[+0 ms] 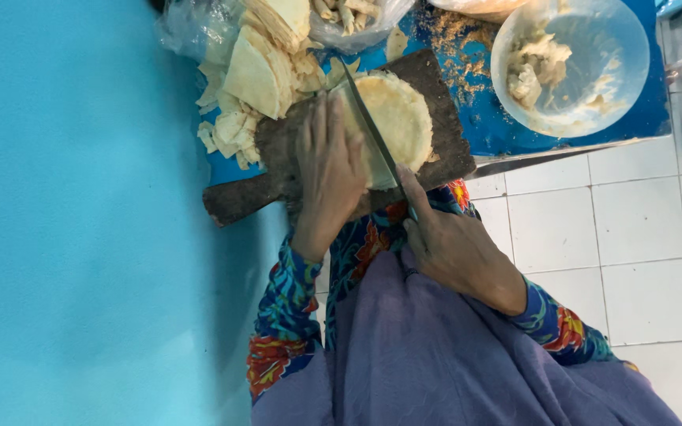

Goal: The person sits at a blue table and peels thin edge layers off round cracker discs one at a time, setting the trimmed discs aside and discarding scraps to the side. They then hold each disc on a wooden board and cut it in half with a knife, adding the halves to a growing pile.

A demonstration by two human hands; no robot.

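Gripping a knife (pixel 369 126), right hand (pixel 444 241) slices the flatbread stack (pixel 396 118) on the dark board (pixel 444 87); left hand (pixel 327 170) presses flat. Cut pieces (pixel 258 75) lie heaped beside; most of the stack remains uncut.

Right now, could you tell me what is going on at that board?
A person is cutting a stack of round flat wrappers on a dark wooden board. The left hand presses flat on the stack, while the right hand holds a knife whose blade lies across it. Cut pieces are piled beside the board, and a bowl with some filling sits on the blue table.
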